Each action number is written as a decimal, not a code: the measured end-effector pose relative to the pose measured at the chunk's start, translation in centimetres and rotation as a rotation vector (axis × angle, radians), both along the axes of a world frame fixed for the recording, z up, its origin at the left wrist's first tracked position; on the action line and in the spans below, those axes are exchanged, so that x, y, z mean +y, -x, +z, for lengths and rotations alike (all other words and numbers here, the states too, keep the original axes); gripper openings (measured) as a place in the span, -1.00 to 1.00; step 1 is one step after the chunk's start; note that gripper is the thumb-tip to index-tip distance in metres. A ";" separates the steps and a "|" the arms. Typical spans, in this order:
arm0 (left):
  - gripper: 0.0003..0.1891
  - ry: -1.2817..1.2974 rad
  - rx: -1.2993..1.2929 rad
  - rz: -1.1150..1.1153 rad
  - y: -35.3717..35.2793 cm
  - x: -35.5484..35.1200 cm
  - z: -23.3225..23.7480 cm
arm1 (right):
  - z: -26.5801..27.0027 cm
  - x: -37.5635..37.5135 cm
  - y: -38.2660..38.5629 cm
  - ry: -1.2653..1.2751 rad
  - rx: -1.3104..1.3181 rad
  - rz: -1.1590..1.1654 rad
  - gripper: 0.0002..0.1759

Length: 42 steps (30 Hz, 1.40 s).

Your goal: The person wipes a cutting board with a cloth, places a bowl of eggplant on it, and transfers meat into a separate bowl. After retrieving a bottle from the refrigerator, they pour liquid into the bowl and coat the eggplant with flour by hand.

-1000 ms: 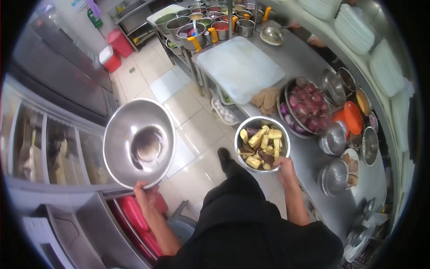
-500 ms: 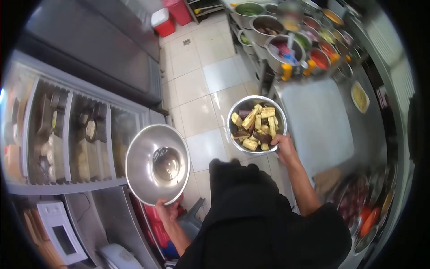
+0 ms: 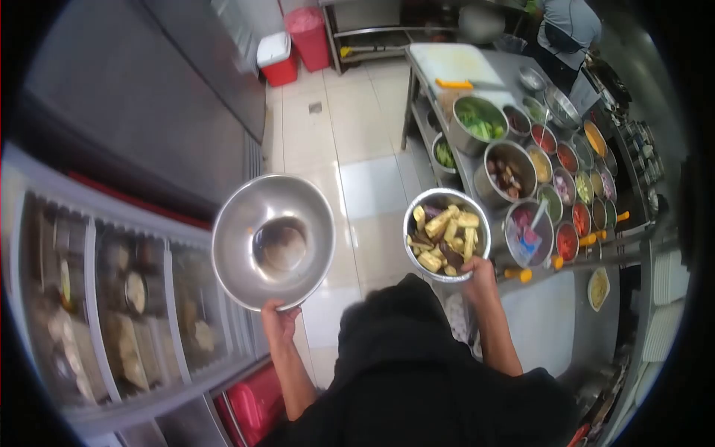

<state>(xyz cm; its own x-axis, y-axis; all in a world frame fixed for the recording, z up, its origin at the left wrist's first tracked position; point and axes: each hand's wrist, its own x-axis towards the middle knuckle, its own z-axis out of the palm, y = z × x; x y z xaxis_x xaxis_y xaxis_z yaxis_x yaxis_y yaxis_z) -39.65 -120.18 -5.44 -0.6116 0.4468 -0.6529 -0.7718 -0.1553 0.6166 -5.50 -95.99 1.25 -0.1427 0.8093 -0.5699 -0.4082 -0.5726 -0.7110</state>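
My left hand (image 3: 280, 320) grips the near rim of a large steel mixing bowl (image 3: 231, 246), tilted so its inside faces me. A little brownish liquid or residue shows at its bottom. On the other side, my right hand (image 3: 478, 277) is closed on the rim of a smaller metal bowl (image 3: 412, 257). Chunks of cooked eggplant (image 3: 447, 231), yellowish with dark purple skin, fill that bowl. Both bowls hang over the tiled floor, apart from each other.
At right, a steel counter carries several pots, among them one of greens (image 3: 480, 123), and a white cutting board (image 3: 454, 63) with a yellow-handled knife (image 3: 458, 84). A co-worker (image 3: 570, 33) stands far right. Glass-topped food compartments (image 3: 126, 298) line the left; red bins (image 3: 307, 37) stand ahead.
I have moved forward along the aisle, both bowls still in my hands. The pots now appear nearer, and the cutting board and co-worker have come into view.
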 end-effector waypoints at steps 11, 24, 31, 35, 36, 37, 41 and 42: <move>-0.57 0.011 0.073 0.071 12.6 28.6 7.8 | 0.9 25.6 13.5 -0.120 -0.118 0.131 -0.51; -0.61 0.195 0.082 0.139 27.2 46.4 7.0 | 7.1 57.4 37.8 -0.132 -0.032 0.332 -0.56; -0.63 0.136 0.083 -0.117 42.0 70.4 6.5 | 7.9 70.2 40.5 -0.137 -0.041 0.035 -0.53; -0.64 0.016 0.084 -0.273 47.0 87.0 9.5 | 7.8 75.7 39.4 -0.075 -0.044 -0.205 -0.48; -0.64 0.010 0.095 -0.273 47.9 91.1 10.4 | 8.3 77.2 39.7 -0.081 -0.033 -0.206 -0.48; -0.62 -0.058 0.119 -0.320 48.8 95.1 11.3 | 9.1 78.6 40.1 -0.076 -0.095 -0.260 -0.47; -0.50 -0.182 0.116 -0.417 52.2 109.3 13.6 | 8.3 86.6 41.1 -0.064 -0.122 -0.314 -0.41; -0.47 -0.172 0.139 -0.391 52.1 112.0 14.8 | 8.2 89.0 41.6 -0.046 -0.100 -0.307 -0.41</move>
<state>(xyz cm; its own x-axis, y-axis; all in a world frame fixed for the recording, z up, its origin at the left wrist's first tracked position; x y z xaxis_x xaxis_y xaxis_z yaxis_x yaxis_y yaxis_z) -91.73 -8.14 9.31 -0.4518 0.7567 -0.4726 -0.7043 0.0227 0.7095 -47.07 -6.98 9.48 0.1664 0.8310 -0.5309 -0.4839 -0.4003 -0.7782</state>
